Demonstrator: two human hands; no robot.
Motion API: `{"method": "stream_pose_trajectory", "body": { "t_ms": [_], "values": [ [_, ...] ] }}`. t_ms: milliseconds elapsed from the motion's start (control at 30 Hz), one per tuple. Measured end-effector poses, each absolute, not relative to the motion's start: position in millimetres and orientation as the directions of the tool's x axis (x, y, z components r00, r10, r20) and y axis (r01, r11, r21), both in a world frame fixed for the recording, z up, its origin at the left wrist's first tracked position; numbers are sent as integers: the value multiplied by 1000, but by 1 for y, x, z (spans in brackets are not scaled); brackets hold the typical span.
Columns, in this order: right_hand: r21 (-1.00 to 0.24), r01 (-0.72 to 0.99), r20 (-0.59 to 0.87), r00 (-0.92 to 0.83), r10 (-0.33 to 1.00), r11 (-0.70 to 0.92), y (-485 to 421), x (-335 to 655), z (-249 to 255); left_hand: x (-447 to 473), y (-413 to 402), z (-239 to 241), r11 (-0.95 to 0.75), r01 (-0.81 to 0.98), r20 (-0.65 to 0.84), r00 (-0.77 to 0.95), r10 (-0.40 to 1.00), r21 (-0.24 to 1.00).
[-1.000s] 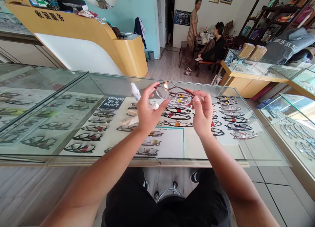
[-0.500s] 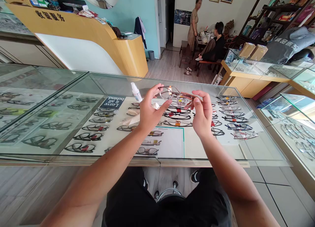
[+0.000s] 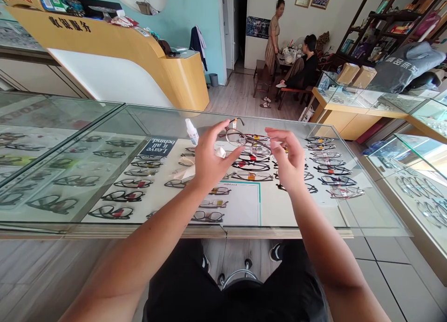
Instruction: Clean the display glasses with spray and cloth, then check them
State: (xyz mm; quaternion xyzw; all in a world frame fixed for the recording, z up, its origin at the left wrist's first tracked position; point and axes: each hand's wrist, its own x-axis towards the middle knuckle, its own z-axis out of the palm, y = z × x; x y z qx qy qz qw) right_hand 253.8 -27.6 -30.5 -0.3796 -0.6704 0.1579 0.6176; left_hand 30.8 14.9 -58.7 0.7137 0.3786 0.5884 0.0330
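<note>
A pair of eyeglasses (image 3: 236, 138) with thin frames and clear lenses is held up over the glass counter. My left hand (image 3: 211, 161) grips it at the left end, thumb below and fingers behind. At the other end, my right hand (image 3: 289, 161) pinches the dark side arm between thumb and fingertips. One side arm sticks up near my left fingertips, with a small orange tag by it. A small white spray bottle (image 3: 192, 131) stands on the counter behind my left hand. Something white and crumpled (image 3: 220, 152) shows beside my left thumb; its kind is unclear.
Rows of eyeglasses (image 3: 131, 184) lie inside the glass display counter (image 3: 296, 215), alongside a dark printed card (image 3: 159, 147). A wooden service desk (image 3: 188, 80) stands beyond. Two people (image 3: 274, 36) are by a table at the back. More glass cases (image 3: 415, 173) are at right.
The eyeglasses have turned and tipped between my hands, and one side arm now points up at the left. My right hand has shifted slightly and its fingers have drawn closer together.
</note>
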Motion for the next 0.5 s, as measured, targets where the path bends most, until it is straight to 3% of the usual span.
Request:
{"method": "stream_pose_trajectory", "body": {
  "t_ms": [200, 367, 500],
  "values": [
    [-545, 493, 733, -111, 671, 678, -24, 252, -31, 31, 13, -58, -758, 589, 882, 153, 445, 280],
    [-567, 522, 675, -151, 723, 638, -23, 253, -35, 32, 7, -54, -696, 659, 844, 173, 508, 284],
    [-586, 516, 650, -162, 743, 625, -22, 256, -35, 32, 3, -49, -736, 622, 854, 201, 480, 268]
  ]
}}
